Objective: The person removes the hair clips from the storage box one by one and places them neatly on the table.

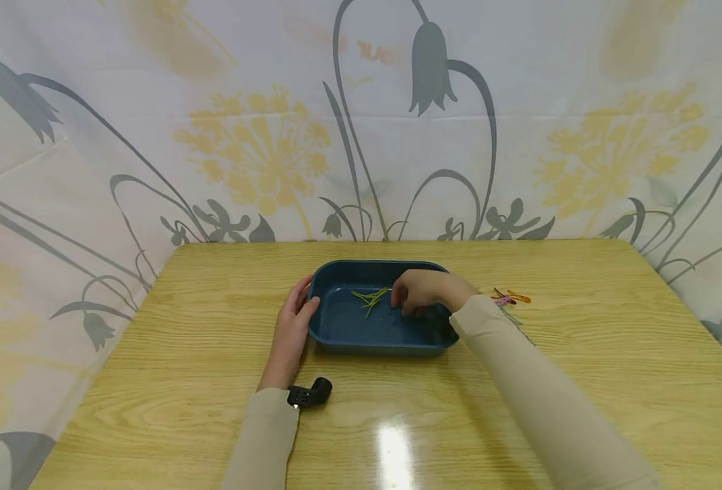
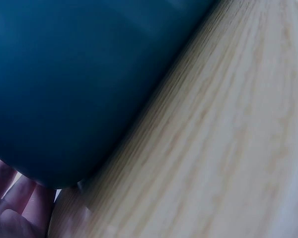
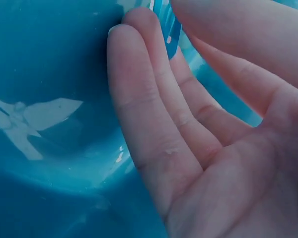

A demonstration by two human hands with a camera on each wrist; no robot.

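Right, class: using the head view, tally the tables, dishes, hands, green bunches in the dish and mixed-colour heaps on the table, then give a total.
Table: 1
Dish: 1
Hands: 2 (left hand, right hand)
Green bunch: 1
Mixed-colour heap: 1
Total: 6

The blue, round-cornered rectangular tray (image 1: pixel 348 323) is showing a smooth, glossy, plastic-like finish; the yellow-brown wood-grained counter (image 1: pixel 201 354) is reflecting light glossily; the white flower-printed cloth backdrop (image 1: pixel 385 156) is appearing matt, faintly creased; the beige cloth sleeves (image 1: pixel 538 381) are looking matt.
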